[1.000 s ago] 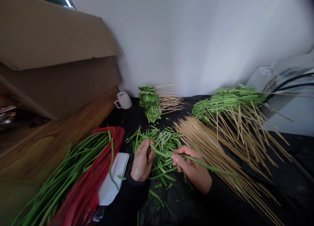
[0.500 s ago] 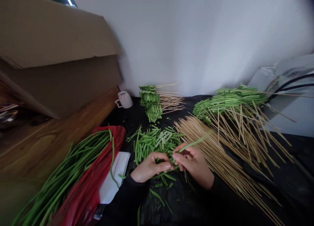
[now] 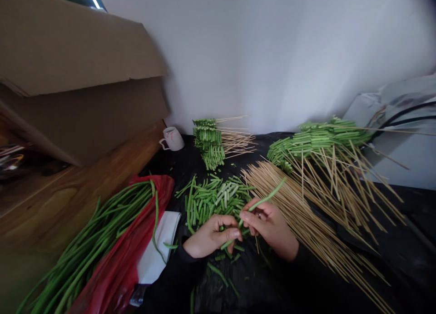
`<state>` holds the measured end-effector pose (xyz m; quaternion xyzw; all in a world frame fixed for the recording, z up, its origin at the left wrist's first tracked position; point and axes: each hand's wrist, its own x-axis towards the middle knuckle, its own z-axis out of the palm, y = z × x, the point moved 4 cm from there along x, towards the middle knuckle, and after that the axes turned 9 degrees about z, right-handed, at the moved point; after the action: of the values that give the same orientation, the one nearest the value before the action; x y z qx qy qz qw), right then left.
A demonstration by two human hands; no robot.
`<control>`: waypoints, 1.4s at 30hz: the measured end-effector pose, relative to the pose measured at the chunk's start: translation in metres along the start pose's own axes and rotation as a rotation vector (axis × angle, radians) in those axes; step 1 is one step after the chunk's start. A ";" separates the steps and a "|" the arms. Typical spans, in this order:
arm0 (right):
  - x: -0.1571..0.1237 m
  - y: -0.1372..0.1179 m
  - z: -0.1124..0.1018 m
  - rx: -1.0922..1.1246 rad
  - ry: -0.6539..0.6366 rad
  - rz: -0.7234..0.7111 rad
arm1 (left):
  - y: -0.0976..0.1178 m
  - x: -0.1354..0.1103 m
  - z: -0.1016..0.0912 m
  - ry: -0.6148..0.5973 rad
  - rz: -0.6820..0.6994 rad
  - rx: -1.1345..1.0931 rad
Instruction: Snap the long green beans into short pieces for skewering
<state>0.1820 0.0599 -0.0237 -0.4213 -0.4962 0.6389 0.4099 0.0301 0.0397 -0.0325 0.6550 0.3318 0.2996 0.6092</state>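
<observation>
A length of green bean (image 3: 270, 196) runs slantwise between both hands, its far end sticking up past the right one. My right hand (image 3: 267, 223) is closed on it, thumb against fingers, and wears a ring. My left hand (image 3: 216, 236) is closed around the bean's lower part, thumb and fingers pinching it. Just beyond the hands lies a heap of cut bean pieces (image 3: 207, 198), partly hidden by them. A few loose pieces (image 3: 218, 274) lie nearer to me on the black plastic sheet (image 3: 255, 282).
Long uncut beans (image 3: 91, 241) lie on a red plastic bag (image 3: 122, 255) at left, beside white paper (image 3: 160, 248). Bare bamboo skewers (image 3: 306, 218) spread on the right. Skewered beans stand in stacks behind (image 3: 213, 143) and back right (image 3: 323, 139). A mug (image 3: 173, 139) is near a cardboard box (image 3: 85, 55).
The bean's lower end now shows below my left fingers, and the left hand has shifted slightly right. My right hand keeps its hold in nearly the same place.
</observation>
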 end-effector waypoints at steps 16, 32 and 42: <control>-0.008 0.010 0.017 -0.176 0.071 -0.055 | -0.002 0.001 -0.019 0.768 0.189 -0.216; -0.006 0.000 0.007 -0.134 0.012 0.063 | 0.001 -0.003 -0.028 0.527 0.073 -0.162; 0.001 0.005 -0.006 0.086 0.035 0.008 | -0.002 -0.003 -0.013 0.156 -0.023 -0.022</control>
<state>0.1869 0.0615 -0.0301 -0.4165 -0.4594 0.6539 0.4336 0.0177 0.0456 -0.0336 0.6191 0.3825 0.3463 0.5920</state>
